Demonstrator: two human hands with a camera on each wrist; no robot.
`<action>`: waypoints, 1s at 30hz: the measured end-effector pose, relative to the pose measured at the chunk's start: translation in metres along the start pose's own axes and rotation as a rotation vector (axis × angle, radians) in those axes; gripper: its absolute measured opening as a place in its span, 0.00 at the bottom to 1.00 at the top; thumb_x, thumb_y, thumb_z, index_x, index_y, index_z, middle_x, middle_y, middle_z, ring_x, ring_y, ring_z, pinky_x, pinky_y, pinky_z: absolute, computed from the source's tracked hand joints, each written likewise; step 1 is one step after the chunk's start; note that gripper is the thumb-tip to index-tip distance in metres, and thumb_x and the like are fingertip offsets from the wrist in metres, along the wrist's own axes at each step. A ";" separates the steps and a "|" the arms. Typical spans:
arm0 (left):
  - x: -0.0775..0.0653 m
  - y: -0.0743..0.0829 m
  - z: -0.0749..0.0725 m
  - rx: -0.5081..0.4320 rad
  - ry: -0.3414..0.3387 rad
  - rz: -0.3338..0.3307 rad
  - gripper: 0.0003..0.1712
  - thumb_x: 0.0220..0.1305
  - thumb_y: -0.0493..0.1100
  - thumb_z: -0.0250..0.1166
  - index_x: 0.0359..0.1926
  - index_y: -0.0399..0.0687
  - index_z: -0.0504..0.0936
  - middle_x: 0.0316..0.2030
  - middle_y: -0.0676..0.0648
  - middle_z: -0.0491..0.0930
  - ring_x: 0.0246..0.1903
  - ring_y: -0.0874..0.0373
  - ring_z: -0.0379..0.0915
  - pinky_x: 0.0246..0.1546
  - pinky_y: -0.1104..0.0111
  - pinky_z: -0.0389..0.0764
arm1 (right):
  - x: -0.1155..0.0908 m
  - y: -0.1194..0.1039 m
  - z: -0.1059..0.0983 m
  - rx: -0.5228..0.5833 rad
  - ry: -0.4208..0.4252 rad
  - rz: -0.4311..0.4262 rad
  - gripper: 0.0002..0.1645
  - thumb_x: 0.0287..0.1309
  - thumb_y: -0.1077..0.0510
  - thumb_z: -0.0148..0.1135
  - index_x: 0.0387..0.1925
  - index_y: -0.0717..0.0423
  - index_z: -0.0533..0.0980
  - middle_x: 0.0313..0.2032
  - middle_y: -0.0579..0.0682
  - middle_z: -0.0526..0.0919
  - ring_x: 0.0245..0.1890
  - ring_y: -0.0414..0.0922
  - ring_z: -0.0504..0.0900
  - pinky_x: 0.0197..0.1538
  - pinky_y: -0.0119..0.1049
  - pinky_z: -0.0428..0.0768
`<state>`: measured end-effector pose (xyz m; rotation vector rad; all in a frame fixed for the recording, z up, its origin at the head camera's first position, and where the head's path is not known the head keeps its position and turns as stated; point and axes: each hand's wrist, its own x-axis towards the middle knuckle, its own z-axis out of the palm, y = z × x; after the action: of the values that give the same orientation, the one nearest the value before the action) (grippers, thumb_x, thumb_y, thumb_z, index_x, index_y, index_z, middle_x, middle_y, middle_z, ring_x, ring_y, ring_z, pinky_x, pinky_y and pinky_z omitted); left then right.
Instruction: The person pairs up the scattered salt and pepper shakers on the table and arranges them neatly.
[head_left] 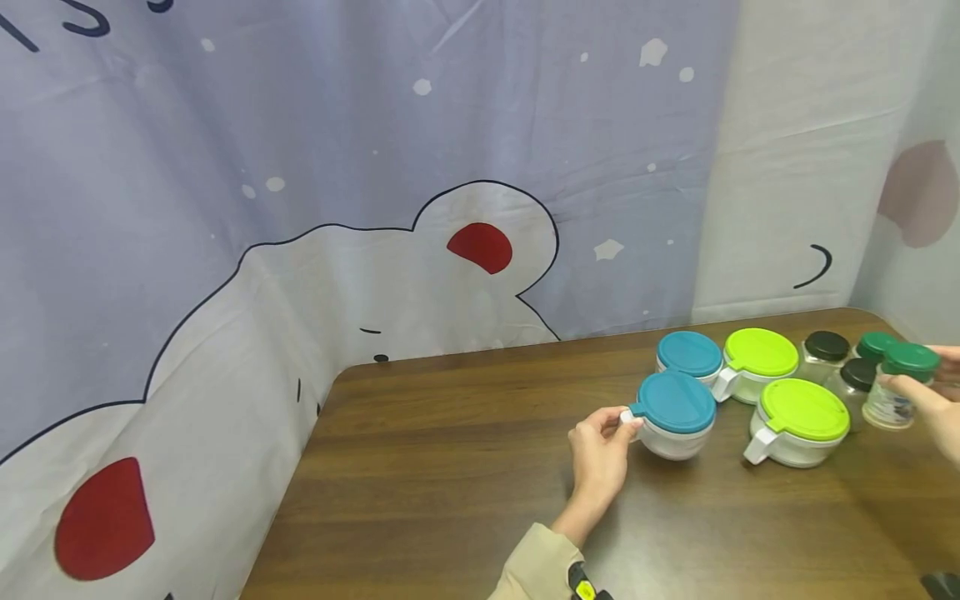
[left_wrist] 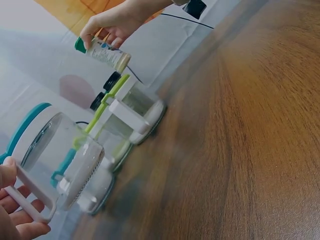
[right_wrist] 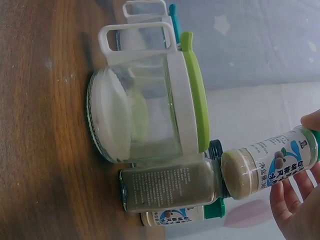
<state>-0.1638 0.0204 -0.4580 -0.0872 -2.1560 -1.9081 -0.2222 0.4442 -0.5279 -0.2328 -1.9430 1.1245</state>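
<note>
My left hand [head_left: 600,457] grips the white handle of a glass seasoning jar with a blue lid [head_left: 677,403]. In the left wrist view this jar [left_wrist: 65,155] is lifted off the table. Over at the right edge, my right hand [right_wrist: 302,205] holds a spice bottle [right_wrist: 270,162] with a green cap and a printed label. That bottle hangs above the table, close to a square black-capped bottle [right_wrist: 170,185]. A second blue-lidded jar [head_left: 688,352] stands just behind the lifted one.
Two green-lidded glass jars [head_left: 804,410] with white handles stand between my hands. Black-capped bottles [head_left: 825,346] and another green-capped bottle [head_left: 873,343] stand behind them at the right. A printed curtain [head_left: 337,292] borders the wooden table [head_left: 450,483].
</note>
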 end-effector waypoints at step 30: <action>0.002 -0.001 -0.013 0.001 0.007 0.024 0.08 0.54 0.37 0.71 0.35 0.38 0.86 0.32 0.44 0.87 0.34 0.60 0.85 0.34 0.79 0.81 | -0.035 -0.175 0.000 0.242 -0.178 0.120 0.34 0.43 0.79 0.61 0.36 0.33 0.73 0.31 0.21 0.78 0.30 0.19 0.75 0.40 0.07 0.70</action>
<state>-0.1634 0.0069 -0.4571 -0.1055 -2.1423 -1.8913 -0.1590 0.3245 -0.4117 -0.1232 -1.9438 1.4902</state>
